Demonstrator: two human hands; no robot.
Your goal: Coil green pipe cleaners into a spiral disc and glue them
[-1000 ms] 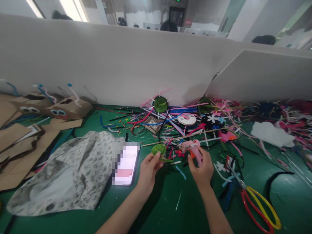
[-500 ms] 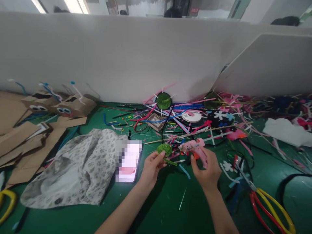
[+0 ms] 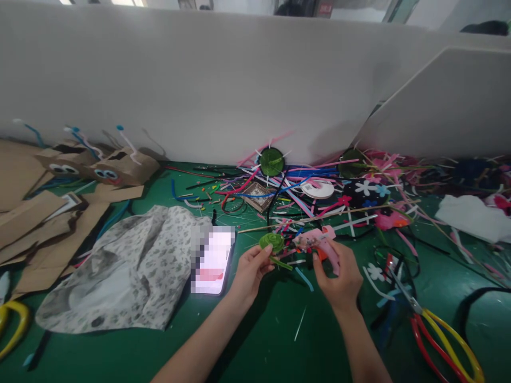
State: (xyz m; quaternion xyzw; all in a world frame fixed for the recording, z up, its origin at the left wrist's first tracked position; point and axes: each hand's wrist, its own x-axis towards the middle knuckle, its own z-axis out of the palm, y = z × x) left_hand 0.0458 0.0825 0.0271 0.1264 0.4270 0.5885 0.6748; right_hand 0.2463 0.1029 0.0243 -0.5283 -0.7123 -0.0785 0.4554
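My left hand (image 3: 255, 266) pinches a green pipe-cleaner coil (image 3: 272, 242), wound into a flat spiral with a loose tail pointing right. Opposite it, my right hand (image 3: 339, 274) is wrapped around the handle of a pink hot glue gun (image 3: 315, 239). The gun's nozzle points left, toward the coil, a small gap apart. A clear-looking glue stick (image 3: 353, 222) sticks out of the gun's back end. Behind both hands lie a thin wooden stick (image 3: 259, 230) and scattered bits of coloured pipe cleaner.
A lit phone (image 3: 215, 260) and a patterned cloth (image 3: 128, 271) lie left of my hands. Scissors with red and yellow handles (image 3: 435, 330) rest at right. Cardboard boxes with eyes (image 3: 123, 167) stand at far left. Pipe cleaners (image 3: 311, 173) pile up before the white partition (image 3: 199, 85).
The head view has tilted slightly downward, so the background sits a little higher. Both hands keep nearly the same pose, still holding the coil and the glue gun.
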